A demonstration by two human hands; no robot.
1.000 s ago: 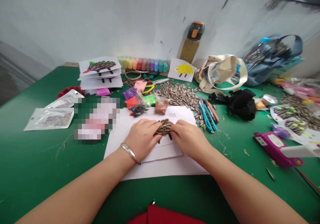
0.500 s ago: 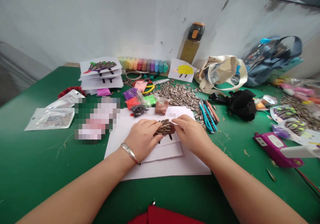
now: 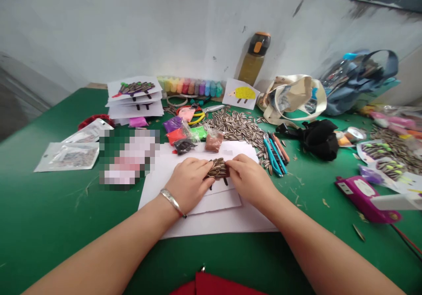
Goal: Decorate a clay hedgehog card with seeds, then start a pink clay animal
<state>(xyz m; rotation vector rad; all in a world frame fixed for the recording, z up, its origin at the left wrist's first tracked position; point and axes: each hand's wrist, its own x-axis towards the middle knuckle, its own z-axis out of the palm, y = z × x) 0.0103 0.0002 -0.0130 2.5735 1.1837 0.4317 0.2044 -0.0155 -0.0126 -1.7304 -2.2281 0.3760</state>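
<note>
A hedgehog figure covered in sunflower seeds lies on white paper sheets, with short black legs along its lower edge. My left hand curls its fingers and thumb round the left end, which it partly hides. At the right end, where a little brown shows, the thumb and fingers of my right hand are pinched together against the figure; their tips are partly hidden. Just behind the paper are bagged lumps of brown clay, black clay and red clay.
Loose sunflower seeds spread behind the paper. Scissors lie near them; pens and a blue cutter are to the right. Finished hedgehog pictures, a bottle, a cloth bag and a magenta glue gun surround the work.
My right hand's fingers have closed in more tightly at the figure's right end, covering more of the brown there. My left hand stays in place on the seeds.
</note>
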